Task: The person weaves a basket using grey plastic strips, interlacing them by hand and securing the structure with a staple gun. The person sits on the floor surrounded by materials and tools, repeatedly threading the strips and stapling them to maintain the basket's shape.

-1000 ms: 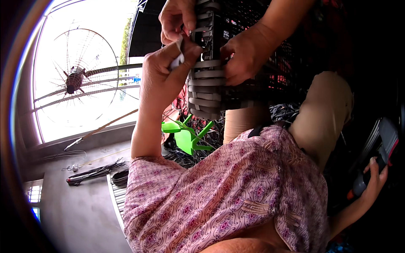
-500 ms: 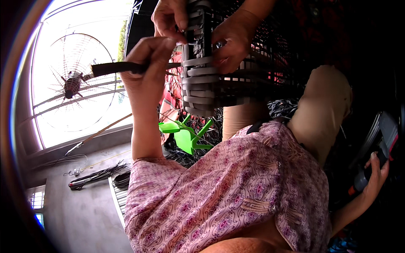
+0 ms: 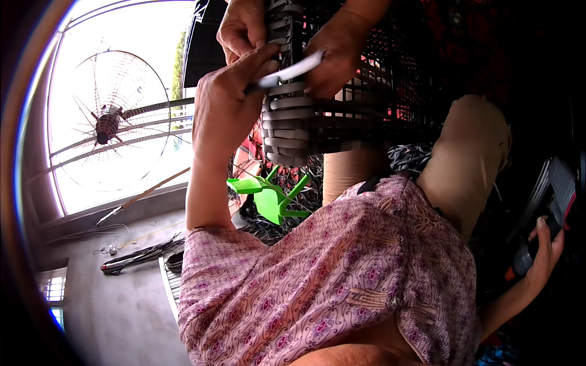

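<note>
My left hand (image 3: 229,88) is raised to the near edge of a dark woven basket (image 3: 285,125), fingers closed on a flat plastic strip (image 3: 293,68). The strip runs over the basket rim, shiny and blurred by motion. Another person's two hands are at the same rim: one hand (image 3: 243,27) pinches beside my fingertips, the other hand (image 3: 334,58) rests on the weave where the strip ends. Low on the right, my right hand (image 3: 545,247) is closed around a dark thing with grey and orange parts (image 3: 522,261); its kind is lost in shadow.
A bright green plastic piece (image 3: 267,201) stands below the basket among loose dark strips (image 3: 409,157). A bundle of dark strips (image 3: 140,255) lies by the grey wall (image 3: 122,311). A round wire fan guard (image 3: 107,122) is in front of the bright window. Beige-trousered knees (image 3: 470,146) flank the basket.
My left hand has moved up and right toward the rim. The strip, earlier stretched out to the left through my hand, now curves over the basket to the right.
</note>
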